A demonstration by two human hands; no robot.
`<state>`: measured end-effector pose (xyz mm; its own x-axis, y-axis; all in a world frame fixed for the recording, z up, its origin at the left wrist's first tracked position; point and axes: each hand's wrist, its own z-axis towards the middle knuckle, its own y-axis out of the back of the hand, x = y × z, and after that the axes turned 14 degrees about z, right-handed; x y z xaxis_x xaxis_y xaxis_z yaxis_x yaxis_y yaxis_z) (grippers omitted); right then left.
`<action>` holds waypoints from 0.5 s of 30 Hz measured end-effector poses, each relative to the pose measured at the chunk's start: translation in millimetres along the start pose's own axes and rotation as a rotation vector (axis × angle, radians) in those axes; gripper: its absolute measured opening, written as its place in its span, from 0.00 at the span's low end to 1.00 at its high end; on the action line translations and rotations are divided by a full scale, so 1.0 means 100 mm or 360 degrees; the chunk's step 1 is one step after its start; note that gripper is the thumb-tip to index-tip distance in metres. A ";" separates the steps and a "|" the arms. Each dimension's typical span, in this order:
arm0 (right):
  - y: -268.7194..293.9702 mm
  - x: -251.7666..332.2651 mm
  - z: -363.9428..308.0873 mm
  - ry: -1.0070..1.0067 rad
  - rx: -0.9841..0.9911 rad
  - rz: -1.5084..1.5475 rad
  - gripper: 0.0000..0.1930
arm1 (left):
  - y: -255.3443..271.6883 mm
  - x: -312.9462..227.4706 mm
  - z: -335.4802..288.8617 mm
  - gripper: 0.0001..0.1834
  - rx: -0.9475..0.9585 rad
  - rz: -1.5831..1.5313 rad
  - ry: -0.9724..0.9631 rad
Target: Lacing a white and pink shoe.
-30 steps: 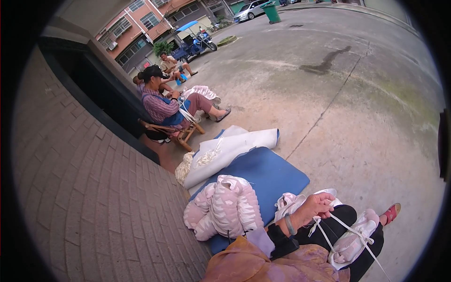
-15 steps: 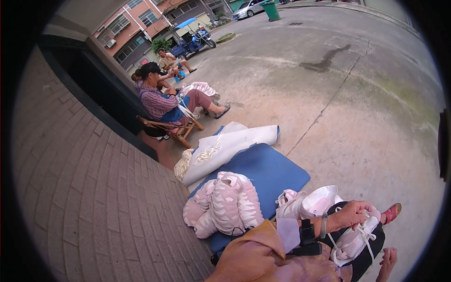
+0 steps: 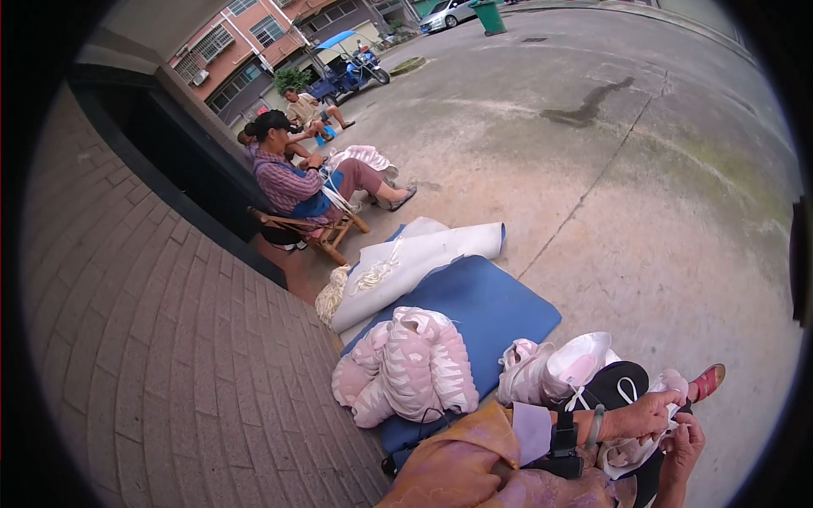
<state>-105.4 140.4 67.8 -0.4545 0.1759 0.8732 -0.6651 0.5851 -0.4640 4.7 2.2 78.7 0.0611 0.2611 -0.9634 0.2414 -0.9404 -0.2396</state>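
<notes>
In my lap lies a pink-and-white shoe upper (image 3: 625,455), partly covered by my hands. My left hand (image 3: 641,415), with a bangle and a black strap at the wrist, is closed in a pinch on a white shoelace (image 3: 673,413) at the upper's top. From the right, my right hand (image 3: 683,442) meets it, its fingertips pinched on the same lace. The exact grip is partly hidden by the fingers. A loose white lace loop (image 3: 627,389) stands out against black cloth. Just left of my lap sit more pink-and-white shoe uppers (image 3: 529,372).
Bundled pink-and-white uppers (image 3: 423,364) rest on a blue mat (image 3: 500,313). Beyond it lie a rolled white sheet (image 3: 423,262) and cream laces (image 3: 332,292). A brick wall (image 3: 152,339) runs along the left. People (image 3: 292,182) sit farther off. My red shoe (image 3: 707,383) is at right.
My right hand has risen from the lower right to meet my left hand at the lace. The left hand has moved slightly down. The bow on the upper no longer shows.
</notes>
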 end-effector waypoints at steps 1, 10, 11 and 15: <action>0.01 0.01 0.00 0.0020 -0.0028 0.0009 0.11 | -0.01 0.02 0.01 0.20 0.0006 -0.0016 0.0015; -0.21 0.11 0.01 -0.0025 -0.0117 -0.0440 0.07 | 0.06 0.02 -0.05 0.10 0.0032 0.0208 0.0302; -0.26 0.10 0.06 -0.0031 -0.0029 -0.0380 0.05 | 0.13 0.02 -0.09 0.09 0.0082 0.0134 0.0371; -0.32 0.01 0.16 0.0075 0.0047 -0.0337 0.07 | 0.21 -0.11 -0.12 0.09 0.0159 0.0141 0.0462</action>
<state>-93.7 109.3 80.8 -0.2751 0.0890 0.9573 -0.7600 0.5897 -0.2732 20.9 -17.2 85.4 0.3548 0.2149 -0.9099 0.1272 -0.9753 -0.1807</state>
